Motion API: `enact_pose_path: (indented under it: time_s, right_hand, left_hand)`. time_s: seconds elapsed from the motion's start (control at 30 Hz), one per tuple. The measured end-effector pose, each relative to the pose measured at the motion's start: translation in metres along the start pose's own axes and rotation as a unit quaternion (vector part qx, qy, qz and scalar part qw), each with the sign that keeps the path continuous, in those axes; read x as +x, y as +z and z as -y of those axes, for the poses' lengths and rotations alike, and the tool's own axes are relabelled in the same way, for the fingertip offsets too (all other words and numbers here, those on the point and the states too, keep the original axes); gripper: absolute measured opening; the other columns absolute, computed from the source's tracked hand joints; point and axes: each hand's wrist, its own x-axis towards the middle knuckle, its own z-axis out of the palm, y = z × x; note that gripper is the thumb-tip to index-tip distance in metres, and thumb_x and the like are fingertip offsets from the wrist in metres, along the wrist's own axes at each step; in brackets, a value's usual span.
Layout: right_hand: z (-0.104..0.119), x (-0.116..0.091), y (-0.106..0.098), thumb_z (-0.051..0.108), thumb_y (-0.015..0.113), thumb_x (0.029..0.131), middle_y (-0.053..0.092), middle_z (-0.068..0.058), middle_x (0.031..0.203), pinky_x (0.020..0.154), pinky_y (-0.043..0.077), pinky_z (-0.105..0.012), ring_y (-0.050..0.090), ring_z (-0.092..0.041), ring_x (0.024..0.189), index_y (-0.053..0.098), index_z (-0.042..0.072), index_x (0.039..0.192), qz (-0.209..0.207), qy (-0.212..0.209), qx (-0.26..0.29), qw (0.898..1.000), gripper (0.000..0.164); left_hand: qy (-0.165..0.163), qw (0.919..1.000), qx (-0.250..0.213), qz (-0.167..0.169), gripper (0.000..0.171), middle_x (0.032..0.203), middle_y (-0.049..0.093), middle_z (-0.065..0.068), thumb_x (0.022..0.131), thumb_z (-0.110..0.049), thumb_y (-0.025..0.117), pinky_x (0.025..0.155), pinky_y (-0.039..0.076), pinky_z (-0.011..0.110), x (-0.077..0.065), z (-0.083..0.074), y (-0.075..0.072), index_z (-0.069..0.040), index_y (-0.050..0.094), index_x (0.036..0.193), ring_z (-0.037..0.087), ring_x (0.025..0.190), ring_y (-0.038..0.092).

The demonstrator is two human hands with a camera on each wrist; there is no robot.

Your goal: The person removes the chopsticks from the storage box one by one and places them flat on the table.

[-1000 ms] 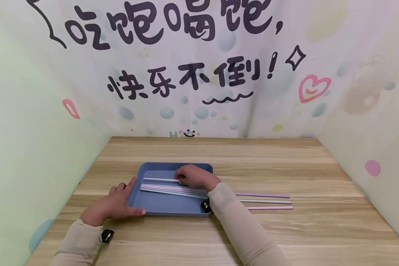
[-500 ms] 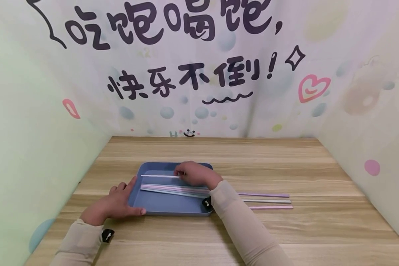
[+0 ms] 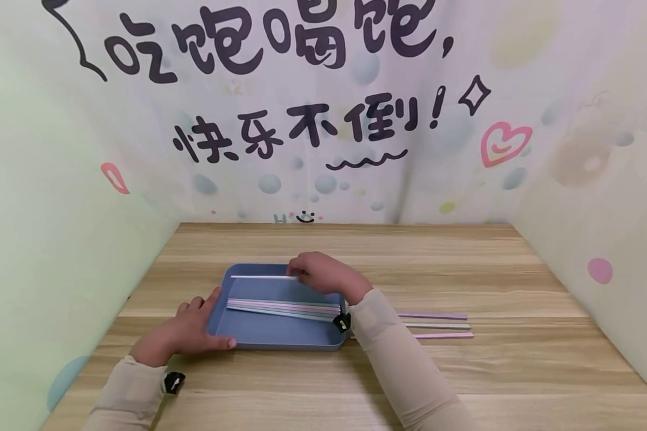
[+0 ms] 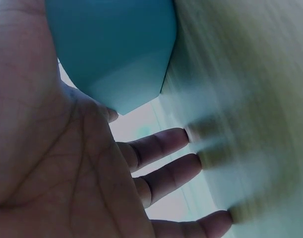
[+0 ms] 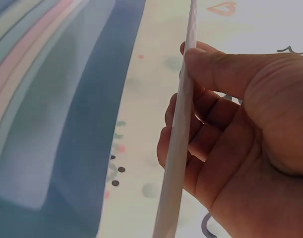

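A blue rectangular tray sits on the table with a row of pastel chopsticks lying side by side across its middle. My left hand rests against the tray's left end, thumb at the near corner and fingers extended. In the left wrist view the tray's wall stands beside the palm, fingertips down at the tabletop. Over the far part of the tray, my right hand pinches a whitish chopstick between thumb and fingers. The right wrist view shows this held chopstick running past the fingers.
To the right of the tray, a purple chopstick, a pale one and a pink one lie on the wooden table, partly hidden by the right sleeve. A printed cloth backdrop rises behind the table.
My right hand has moved toward the far side of the tray with the whitish chopstick, away from the row. The left hand stays in place.
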Motion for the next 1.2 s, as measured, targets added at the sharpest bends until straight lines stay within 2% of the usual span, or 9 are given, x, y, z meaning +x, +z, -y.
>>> enact_pose_path:
  time_s: [0.2, 0.67, 0.83, 1.0, 1.2]
  right_hand:
    - [-0.006, -0.01, -0.004, 0.005, 0.06, 0.099, 0.064, 0.001, 0.103, 0.081, 0.049, -0.029, 0.057, -0.013, 0.088, 0.071, 0.008, 0.115, -0.009, 0.019, -0.005, 1.0, 0.02]
    - [-0.035, -0.041, -0.01, 0.0, 0.06, 0.097, 0.065, -0.003, 0.101, 0.085, 0.05, -0.036, 0.06, -0.016, 0.092, 0.072, 0.005, 0.111, -0.03, 0.034, 0.003, 0.999, 0.019]
    - [-0.046, -0.055, -0.011, -0.002, 0.061, 0.095, 0.066, -0.003, 0.099, 0.084, 0.05, -0.036, 0.061, -0.016, 0.091, 0.072, 0.005, 0.107, -0.048, 0.034, -0.001, 0.998, 0.018]
    - [-0.057, -0.071, -0.015, -0.001, 0.061, 0.095, 0.065, -0.001, 0.097, 0.083, 0.048, -0.036, 0.059, -0.016, 0.088, 0.072, 0.007, 0.108, -0.058, 0.057, 0.003, 0.997, 0.019]
    - [-0.071, -0.092, -0.02, -0.003, 0.062, 0.093, 0.065, -0.002, 0.095, 0.081, 0.048, -0.039, 0.058, -0.016, 0.086, 0.071, 0.006, 0.109, -0.062, 0.073, 0.001, 0.995, 0.02]
  left_hand:
    - [0.004, 1.0, 0.002, -0.005, 0.125, 0.132, 0.035, 0.039, 0.075, -0.063, 0.077, 0.089, 0.041, 0.065, 0.001, 0.003, 0.001, 0.006, 0.011, 0.155, 0.059, 0.118, 0.034]
    - [0.011, 0.9999, 0.004, -0.008, 0.126, 0.131, 0.037, 0.04, 0.074, -0.067, 0.075, 0.089, 0.042, 0.064, 0.001, 0.005, 0.0, 0.006, 0.012, 0.154, 0.058, 0.116, 0.035]
    - [0.0, 1.0, 0.0, -0.002, 0.126, 0.134, 0.035, 0.039, 0.074, -0.068, 0.074, 0.09, 0.041, 0.064, 0.0, 0.004, 0.001, 0.004, 0.01, 0.155, 0.058, 0.119, 0.033]
    - [0.005, 1.0, 0.0, -0.002, 0.124, 0.132, 0.036, 0.039, 0.076, -0.063, 0.077, 0.089, 0.042, 0.064, 0.0, 0.003, 0.0, 0.006, 0.01, 0.155, 0.057, 0.117, 0.034]
    - [0.005, 1.0, -0.002, -0.004, 0.127, 0.134, 0.035, 0.039, 0.074, -0.069, 0.074, 0.091, 0.041, 0.064, 0.002, 0.006, 0.003, 0.004, 0.009, 0.156, 0.058, 0.12, 0.033]
